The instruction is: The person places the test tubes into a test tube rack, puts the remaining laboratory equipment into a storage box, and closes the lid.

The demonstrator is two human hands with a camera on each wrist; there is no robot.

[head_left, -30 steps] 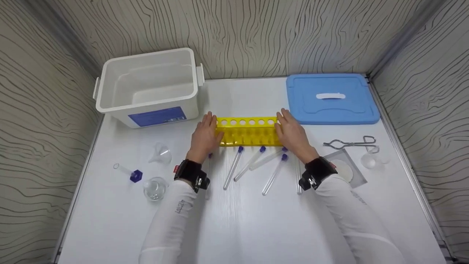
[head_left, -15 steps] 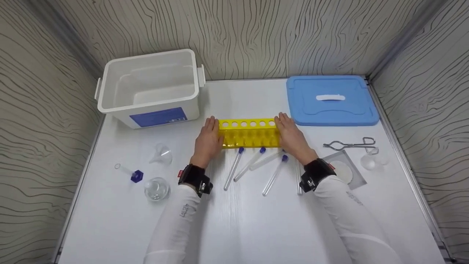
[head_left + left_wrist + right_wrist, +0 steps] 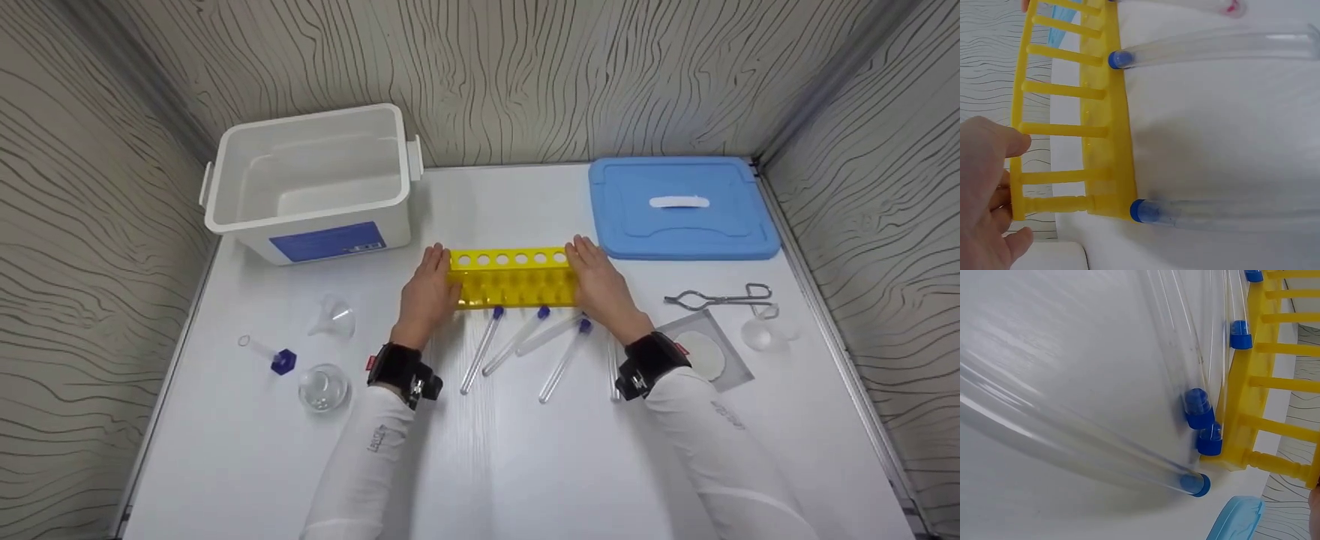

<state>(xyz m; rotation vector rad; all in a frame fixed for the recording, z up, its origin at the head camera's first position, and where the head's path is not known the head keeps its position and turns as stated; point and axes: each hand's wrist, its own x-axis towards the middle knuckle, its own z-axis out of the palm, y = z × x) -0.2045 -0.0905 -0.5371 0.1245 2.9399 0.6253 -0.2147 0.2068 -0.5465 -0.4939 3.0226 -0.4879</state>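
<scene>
A yellow test tube rack [image 3: 514, 286] stands mid-table, with a row of round holes along its top. My left hand [image 3: 427, 298] grips its left end; in the left wrist view the thumb of that hand [image 3: 982, 180] lies on the rack's top bar, other fingers curled below. My right hand [image 3: 606, 291] holds the right end, though the right wrist view shows only a sliver of it. Several clear test tubes with blue caps, such as one tube [image 3: 481, 352] and another tube [image 3: 562, 366], lie loose in front of the rack. The left wrist hides another tube from the head view.
A white bin [image 3: 322, 214] stands back left, a blue lid [image 3: 686, 232] back right. Left lie a funnel [image 3: 334, 316], a glass flask [image 3: 324, 388] and a cylinder with purple base [image 3: 283, 362]. Right are metal tongs [image 3: 716, 298], filter paper [image 3: 705, 356] and a small clear vessel [image 3: 761, 335].
Both hands have shifted slightly toward the body at the rack's ends, fingertips closer to its top edge. The whole head view has drifted a little; the tubes lie as before.
</scene>
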